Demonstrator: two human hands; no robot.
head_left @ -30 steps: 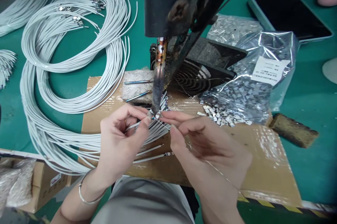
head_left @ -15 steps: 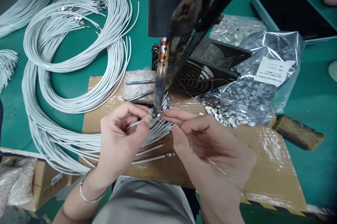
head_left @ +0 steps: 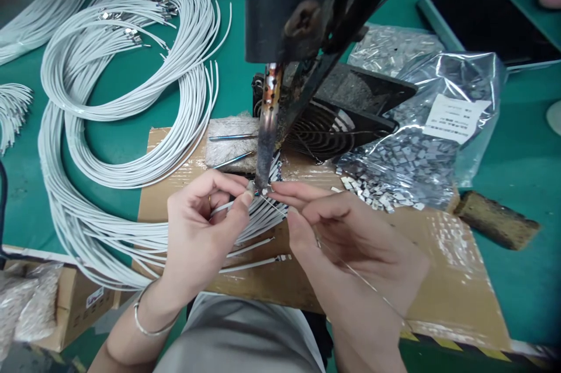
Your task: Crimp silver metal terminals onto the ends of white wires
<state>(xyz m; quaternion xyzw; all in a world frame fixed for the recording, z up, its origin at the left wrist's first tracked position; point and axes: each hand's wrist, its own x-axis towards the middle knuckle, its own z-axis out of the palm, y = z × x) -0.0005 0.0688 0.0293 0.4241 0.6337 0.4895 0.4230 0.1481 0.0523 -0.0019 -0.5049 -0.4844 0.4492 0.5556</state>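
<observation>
My left hand (head_left: 205,227) is closed in a pinch on a white wire (head_left: 222,208), its end held beside the tip of a mounted soldering iron (head_left: 268,121). My right hand (head_left: 355,244) is closed around thin solder wire (head_left: 368,285), which runs under the palm and up to the iron's tip. Its index fingertip is close to a tiny metal piece at the tip; whether they touch I cannot tell. More white wires (head_left: 109,227) pass beneath my left hand. One loose wire end with a metal terminal (head_left: 283,258) lies between my hands on the cardboard (head_left: 442,279).
Coiled white wires (head_left: 127,110) lie at left. Behind the iron stands a black fan (head_left: 324,130). Small metal tabs (head_left: 381,194) spill from a clear bag (head_left: 477,92) at right. A dirty sponge (head_left: 497,220), a phone (head_left: 495,22) and a wrapped block with metal rods (head_left: 232,124) are around.
Almost nothing differs. Both hands keep their places at the iron's tip, and the view has shifted very slightly.
</observation>
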